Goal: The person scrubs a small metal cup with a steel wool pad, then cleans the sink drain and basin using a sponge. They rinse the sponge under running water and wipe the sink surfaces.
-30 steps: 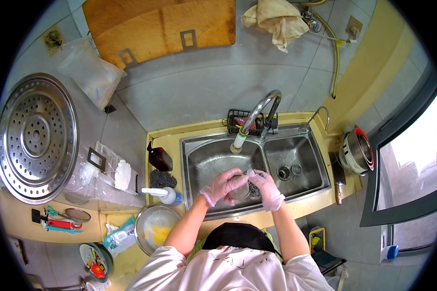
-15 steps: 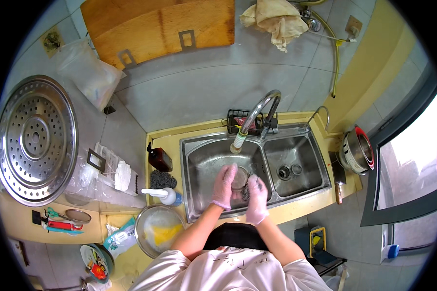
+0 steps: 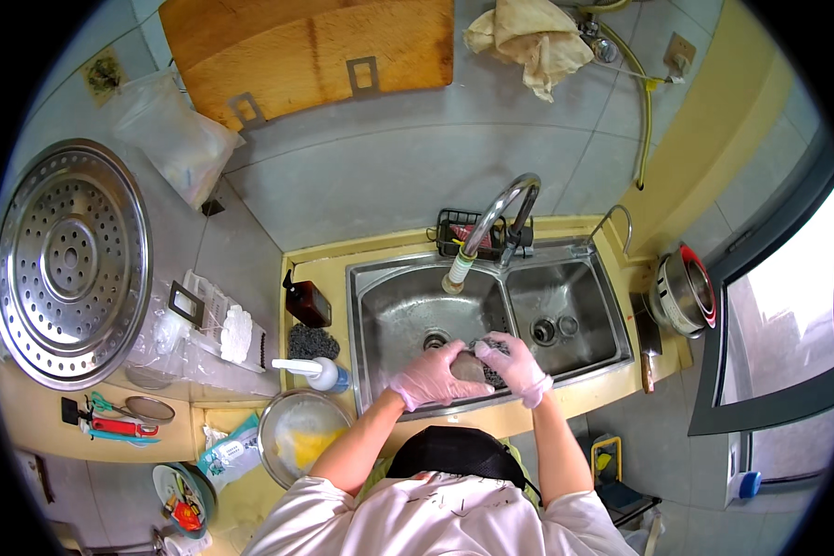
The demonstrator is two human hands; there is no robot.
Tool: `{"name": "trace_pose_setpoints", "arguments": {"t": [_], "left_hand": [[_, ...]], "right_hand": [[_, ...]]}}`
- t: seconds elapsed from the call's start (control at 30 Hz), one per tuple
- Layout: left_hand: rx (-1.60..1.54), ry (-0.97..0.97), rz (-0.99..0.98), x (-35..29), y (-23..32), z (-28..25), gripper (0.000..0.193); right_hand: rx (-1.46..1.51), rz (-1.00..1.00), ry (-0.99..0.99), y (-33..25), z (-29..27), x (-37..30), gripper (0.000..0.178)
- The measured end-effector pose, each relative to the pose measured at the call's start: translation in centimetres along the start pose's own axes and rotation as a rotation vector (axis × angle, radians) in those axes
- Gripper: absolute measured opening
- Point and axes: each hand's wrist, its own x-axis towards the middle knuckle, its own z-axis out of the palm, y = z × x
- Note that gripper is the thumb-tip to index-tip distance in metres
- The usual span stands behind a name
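One small round grey object [image 3: 469, 370] is held over the sink [image 3: 403, 301], near the left basin's front edge, presumably so drips fall inside. The left hand [image 3: 431, 379] has its grip curled firmly round it for steadiness; the right hand [image 3: 519, 369] closes its grip over a dark scouring pad [image 3: 496, 377] alongside. Another pad [image 3: 311, 343] sits on the bench [image 3: 324, 269] by the sink's left edge, likely for easy reach.

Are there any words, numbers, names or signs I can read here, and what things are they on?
None that I can read clearly.
Teal-and-white packet: printed marks, too small to read.
White shirt: dark marks across it, too blurred to tell whether they are letters.
Round thing in the left hand: no lettering I can make out.
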Motion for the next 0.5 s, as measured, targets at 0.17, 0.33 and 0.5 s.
{"name": "trace_pose_setpoints", "arguments": {"t": [0.17, 0.33, 0.5], "left_hand": [[-0.461, -0.001, -0.288, 0.3, -0.3, 0.3, 0.060], [-0.959, 0.189, -0.282, 1.0, 0.5, 0.4, 0.052], [-0.523, -0.099, -0.305, 0.8, 0.0, -1.0, 0.051]], "right_hand": [[0.185, -0.020, -0.023, -1.0, -0.2, 1.5, 0.048], [0.743, -0.061, 0.367, 1.7, 5.3, -0.9, 0.029], [0.106, -0.048, 0.060, -0.7, 0.0, 1.1, 0.046]]}}
